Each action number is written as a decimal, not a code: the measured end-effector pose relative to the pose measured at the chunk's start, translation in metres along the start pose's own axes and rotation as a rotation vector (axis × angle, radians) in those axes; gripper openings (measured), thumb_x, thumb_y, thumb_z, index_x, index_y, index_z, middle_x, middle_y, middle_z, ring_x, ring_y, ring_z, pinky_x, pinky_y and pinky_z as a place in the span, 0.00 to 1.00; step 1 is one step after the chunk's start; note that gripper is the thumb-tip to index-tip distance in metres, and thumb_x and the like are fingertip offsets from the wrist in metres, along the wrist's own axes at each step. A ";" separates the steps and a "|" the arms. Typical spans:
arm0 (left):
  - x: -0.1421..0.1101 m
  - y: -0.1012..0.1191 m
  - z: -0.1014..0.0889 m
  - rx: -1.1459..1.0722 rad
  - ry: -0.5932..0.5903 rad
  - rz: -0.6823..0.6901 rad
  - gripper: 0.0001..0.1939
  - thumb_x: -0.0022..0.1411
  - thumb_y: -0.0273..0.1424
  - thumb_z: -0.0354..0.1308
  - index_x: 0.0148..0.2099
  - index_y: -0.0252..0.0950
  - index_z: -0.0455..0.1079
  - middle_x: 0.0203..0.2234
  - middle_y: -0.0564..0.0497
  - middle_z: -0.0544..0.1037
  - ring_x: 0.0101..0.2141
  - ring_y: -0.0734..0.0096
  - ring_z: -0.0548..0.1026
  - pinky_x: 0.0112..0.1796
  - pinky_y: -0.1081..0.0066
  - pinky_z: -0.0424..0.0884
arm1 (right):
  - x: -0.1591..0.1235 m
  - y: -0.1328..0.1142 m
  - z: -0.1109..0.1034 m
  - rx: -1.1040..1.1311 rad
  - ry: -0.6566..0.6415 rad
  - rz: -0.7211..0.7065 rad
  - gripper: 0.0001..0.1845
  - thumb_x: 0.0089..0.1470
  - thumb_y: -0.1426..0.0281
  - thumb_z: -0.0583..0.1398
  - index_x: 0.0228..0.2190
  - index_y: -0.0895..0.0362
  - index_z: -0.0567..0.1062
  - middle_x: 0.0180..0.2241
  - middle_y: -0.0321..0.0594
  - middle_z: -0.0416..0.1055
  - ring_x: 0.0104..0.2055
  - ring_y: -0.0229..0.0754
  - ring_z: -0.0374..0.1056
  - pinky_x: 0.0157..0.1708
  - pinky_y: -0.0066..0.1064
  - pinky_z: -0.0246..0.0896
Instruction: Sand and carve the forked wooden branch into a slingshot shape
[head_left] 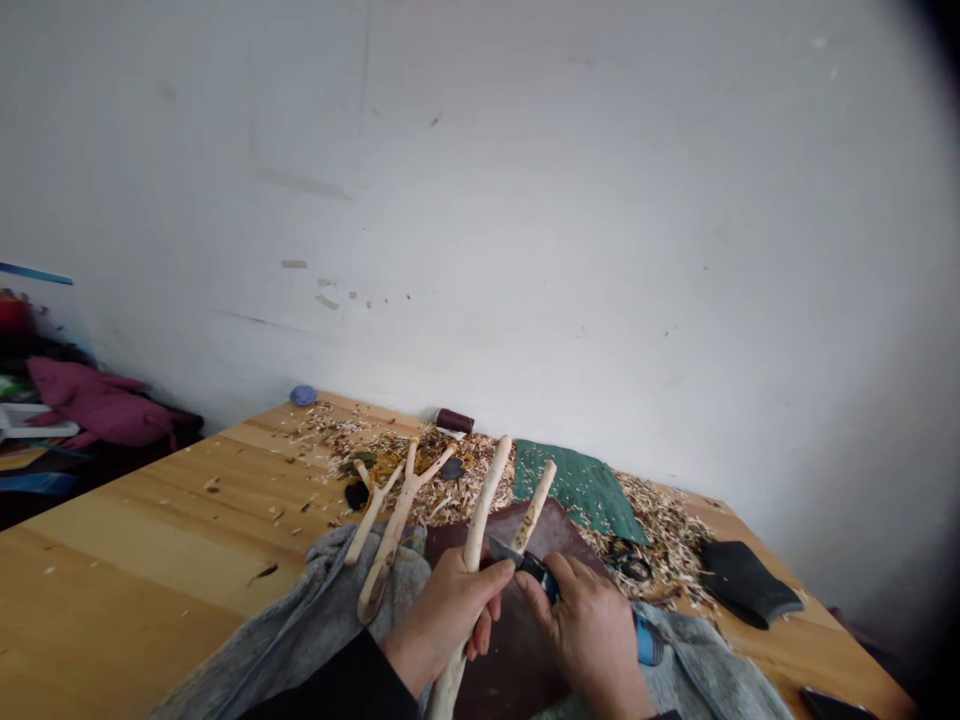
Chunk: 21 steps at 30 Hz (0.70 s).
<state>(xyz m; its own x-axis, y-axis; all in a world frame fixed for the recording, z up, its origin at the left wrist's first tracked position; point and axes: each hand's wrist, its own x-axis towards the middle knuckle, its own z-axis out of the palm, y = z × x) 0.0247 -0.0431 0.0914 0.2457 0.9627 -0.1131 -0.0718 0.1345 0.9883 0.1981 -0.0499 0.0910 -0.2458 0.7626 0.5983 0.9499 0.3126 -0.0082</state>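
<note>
My left grip is closed around a peeled forked stick; my right grip is closed on a black-handled knife, blade at eleven o'clock against the fork.

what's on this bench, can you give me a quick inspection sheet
surface: light wooden table, scattered with wood shavings
job's things: peeled forked stick in left hand; black-and-blue-handled knife in right hand, blade at the stick
clutter: two more forked sticks on grey cloth; dark leather sheet; green cloth; scissors; black folded item
grippers: bare hands, both gripping
cables: nothing seen
surroundings: scuffed white wall; purple garment at far left
</note>
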 end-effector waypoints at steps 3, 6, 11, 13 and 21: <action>-0.001 0.001 0.002 0.003 0.021 -0.007 0.25 0.53 0.53 0.60 0.20 0.38 0.62 0.07 0.60 0.60 0.08 0.79 0.58 0.13 0.77 0.50 | 0.000 0.002 0.000 -0.025 0.023 0.002 0.25 0.63 0.50 0.46 0.29 0.54 0.72 0.23 0.38 0.73 0.26 0.43 0.71 0.27 0.30 0.52; -0.005 0.006 0.002 -0.012 0.014 0.018 0.23 0.54 0.51 0.60 0.21 0.38 0.63 0.08 0.60 0.61 0.09 0.79 0.58 0.13 0.76 0.51 | 0.000 0.002 0.000 -0.009 0.008 0.004 0.26 0.63 0.50 0.46 0.29 0.53 0.71 0.23 0.38 0.73 0.25 0.43 0.71 0.26 0.30 0.51; -0.009 0.013 0.003 0.006 -0.031 0.040 0.21 0.55 0.49 0.59 0.22 0.38 0.62 0.09 0.61 0.61 0.08 0.80 0.57 0.11 0.77 0.50 | 0.000 0.006 0.000 -0.034 -0.005 0.017 0.26 0.62 0.48 0.46 0.28 0.53 0.71 0.23 0.37 0.72 0.26 0.43 0.71 0.26 0.31 0.51; -0.007 0.013 0.002 0.018 -0.045 0.045 0.21 0.54 0.49 0.59 0.23 0.38 0.62 0.10 0.61 0.62 0.08 0.81 0.57 0.10 0.78 0.50 | 0.001 0.010 0.001 -0.061 0.005 0.016 0.27 0.61 0.47 0.46 0.27 0.53 0.71 0.23 0.37 0.72 0.25 0.43 0.71 0.26 0.31 0.50; -0.002 0.009 -0.002 -0.051 -0.108 -0.023 0.21 0.51 0.48 0.59 0.22 0.36 0.63 0.12 0.59 0.64 0.07 0.83 0.56 0.08 0.78 0.50 | 0.003 0.013 0.000 -0.095 0.137 -0.043 0.29 0.61 0.46 0.45 0.28 0.54 0.73 0.22 0.37 0.70 0.25 0.44 0.69 0.28 0.32 0.50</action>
<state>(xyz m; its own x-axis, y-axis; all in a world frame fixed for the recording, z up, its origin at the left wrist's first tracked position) 0.0219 -0.0434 0.0998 0.3505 0.9286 -0.1215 -0.1137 0.1710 0.9787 0.2103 -0.0436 0.0930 -0.2646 0.6634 0.7000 0.9544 0.2840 0.0916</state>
